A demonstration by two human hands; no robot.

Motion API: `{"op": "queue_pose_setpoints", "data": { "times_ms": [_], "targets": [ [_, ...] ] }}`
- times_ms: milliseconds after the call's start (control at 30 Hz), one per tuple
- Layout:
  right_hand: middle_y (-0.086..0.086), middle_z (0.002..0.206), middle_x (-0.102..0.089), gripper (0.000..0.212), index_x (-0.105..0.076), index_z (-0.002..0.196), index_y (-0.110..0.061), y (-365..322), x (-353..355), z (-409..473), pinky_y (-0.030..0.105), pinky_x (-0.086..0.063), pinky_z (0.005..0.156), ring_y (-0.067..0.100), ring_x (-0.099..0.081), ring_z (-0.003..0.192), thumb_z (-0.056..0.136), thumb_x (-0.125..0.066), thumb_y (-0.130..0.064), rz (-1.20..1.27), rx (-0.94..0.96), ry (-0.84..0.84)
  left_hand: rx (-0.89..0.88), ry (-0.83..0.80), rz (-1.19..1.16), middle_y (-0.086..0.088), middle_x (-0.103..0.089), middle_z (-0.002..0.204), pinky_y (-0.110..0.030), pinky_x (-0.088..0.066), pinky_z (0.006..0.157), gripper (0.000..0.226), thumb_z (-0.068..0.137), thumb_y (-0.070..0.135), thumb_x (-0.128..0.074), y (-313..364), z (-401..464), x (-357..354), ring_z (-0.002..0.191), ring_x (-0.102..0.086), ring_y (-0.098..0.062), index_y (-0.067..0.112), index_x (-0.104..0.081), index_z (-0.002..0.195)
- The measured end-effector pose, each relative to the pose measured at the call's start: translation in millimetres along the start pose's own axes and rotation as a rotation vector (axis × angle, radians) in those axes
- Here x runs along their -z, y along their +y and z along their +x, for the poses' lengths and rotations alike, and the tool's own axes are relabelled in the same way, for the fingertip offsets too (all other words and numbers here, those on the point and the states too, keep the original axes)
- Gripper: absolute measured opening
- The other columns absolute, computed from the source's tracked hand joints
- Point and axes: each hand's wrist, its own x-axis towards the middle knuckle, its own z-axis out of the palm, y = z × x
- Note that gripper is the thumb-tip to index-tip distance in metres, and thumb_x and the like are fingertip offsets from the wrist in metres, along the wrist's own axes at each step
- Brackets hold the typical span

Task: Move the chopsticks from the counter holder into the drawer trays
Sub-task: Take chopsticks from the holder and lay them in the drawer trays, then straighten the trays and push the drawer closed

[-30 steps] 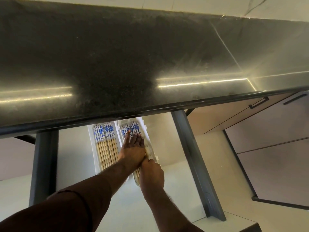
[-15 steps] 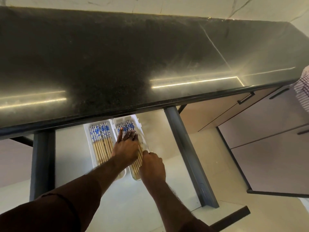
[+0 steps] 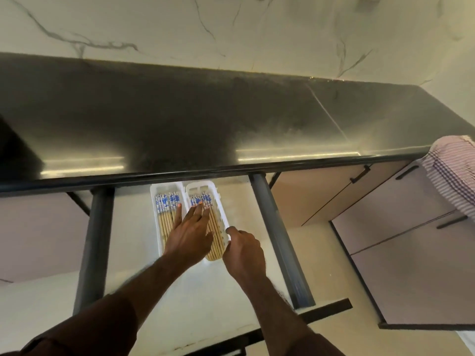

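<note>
Step in hand: levelling the chopsticks [image 3: 214,235] in the right tray [image 3: 224,219], centre of the frame, inside the open drawer [image 3: 133,242] below the bench [image 3: 205,119]. Left hand [image 3: 189,233] lies flat, fingers [image 3: 198,210] spread across both trays. Right hand [image 3: 244,250] touches the tray's right rim with fingers curled; whether it grips cannot be told. Left tray [image 3: 155,209] holds more chopsticks. No holder is visible. Next move likely calls for withdrawing both hands without shifting the trays

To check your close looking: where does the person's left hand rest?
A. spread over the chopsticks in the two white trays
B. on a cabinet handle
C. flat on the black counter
A: the left hand lies with fingers spread over the chopsticks in the white trays.
</note>
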Motion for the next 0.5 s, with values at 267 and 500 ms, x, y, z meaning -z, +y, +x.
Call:
{"op": "queue_pose_setpoints", "data": {
  "times_ms": [267,500],
  "targets": [
    [0.005,0.122,-0.068,0.047,-0.053,0.134,-0.016,-1,26,-91,0.032,-0.057,0.089,0.022,-0.068,0.105,0.09,-0.066,-0.029,0.038,0.208,0.155,0.082,0.221,-0.055,-0.006,-0.027,0.158,-0.046,0.015,0.114,0.065,0.096,0.041,-0.049,30,-110,33,0.147,-0.021,-0.025,0.017,-0.026,0.152],
    [0.001,0.129,-0.064,0.047,-0.052,0.137,-0.021,3,46,-157,0.032,-0.054,0.095,0.017,-0.063,0.113,0.093,-0.062,-0.034,0.098,0.24,0.238,0.107,0.316,-0.037,-0.006,-0.03,0.157,-0.048,0.008,0.116,0.063,0.096,0.038,-0.05,53,-183,53,0.146,-0.024,-0.024,0.017,-0.028,0.151]
  ]
}}
